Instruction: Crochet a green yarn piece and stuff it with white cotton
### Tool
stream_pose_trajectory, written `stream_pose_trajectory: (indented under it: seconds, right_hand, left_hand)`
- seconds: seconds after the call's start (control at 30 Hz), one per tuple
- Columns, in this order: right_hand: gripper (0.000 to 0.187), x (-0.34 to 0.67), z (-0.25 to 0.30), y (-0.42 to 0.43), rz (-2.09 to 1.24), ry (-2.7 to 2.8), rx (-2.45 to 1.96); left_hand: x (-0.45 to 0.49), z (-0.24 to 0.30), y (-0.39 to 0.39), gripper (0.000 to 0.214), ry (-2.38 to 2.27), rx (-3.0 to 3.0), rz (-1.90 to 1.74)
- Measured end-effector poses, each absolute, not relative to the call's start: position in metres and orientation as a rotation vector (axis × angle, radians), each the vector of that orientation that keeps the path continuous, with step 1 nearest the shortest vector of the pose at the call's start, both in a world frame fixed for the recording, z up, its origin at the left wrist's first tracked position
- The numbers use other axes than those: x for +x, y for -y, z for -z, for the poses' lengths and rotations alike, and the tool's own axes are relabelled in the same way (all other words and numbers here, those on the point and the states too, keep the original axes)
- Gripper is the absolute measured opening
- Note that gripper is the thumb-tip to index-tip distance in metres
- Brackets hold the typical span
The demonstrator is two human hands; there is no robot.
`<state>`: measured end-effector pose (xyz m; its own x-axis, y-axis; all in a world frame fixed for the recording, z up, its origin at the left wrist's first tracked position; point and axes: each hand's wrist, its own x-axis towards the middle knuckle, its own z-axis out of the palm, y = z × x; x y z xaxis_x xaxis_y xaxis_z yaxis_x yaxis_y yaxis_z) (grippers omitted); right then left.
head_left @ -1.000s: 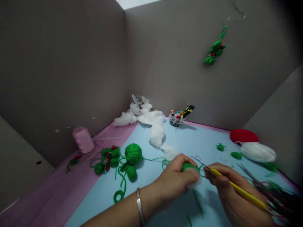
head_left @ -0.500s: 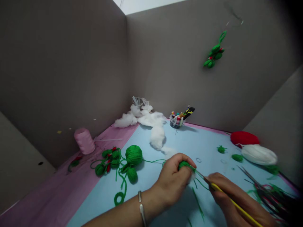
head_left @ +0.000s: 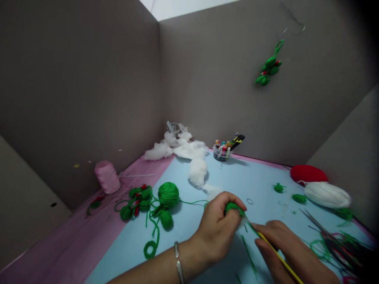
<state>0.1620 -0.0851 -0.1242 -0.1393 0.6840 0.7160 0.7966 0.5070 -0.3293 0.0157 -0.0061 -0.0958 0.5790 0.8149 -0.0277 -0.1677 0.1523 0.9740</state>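
1. The green crochet piece (head_left: 231,206) is in your left hand (head_left: 215,227), above the blue-covered bench (head_left: 233,177); its fingers are clamped on the piece, thumb opposite index.
2. Your right hand (head_left: 296,250) has its fingers closed on the yellow-handled crochet hook (head_left: 276,253), whose metal end meets the piece's edge.
3. To your left, a green yarn ball (head_left: 168,194) sends a strand towards your left hand.
4. Right of your right hand lie the scissors (head_left: 317,223).
5. Farther back, you have white stuffing (head_left: 197,172) and a clear tub (head_left: 221,154) of pens.
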Motion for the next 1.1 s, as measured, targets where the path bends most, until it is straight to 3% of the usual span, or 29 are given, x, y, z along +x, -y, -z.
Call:
stream_pose_trajectory:
  seconds: [0.17, 1.1]
  right_hand:
    - [0.017, 0.175, 0.130, 0.079, 0.328, 2.005, -1.165]
    - [0.018, 0.187, 0.133, 0.075, 0.464, 2.180, -1.122]
  left_hand:
    - [0.015, 0.095, 0.008, 0.016, -0.650, 1.168, -0.762]
    - [0.017, 0.096, 0.010, 0.014, -0.643, 1.166, -0.794]
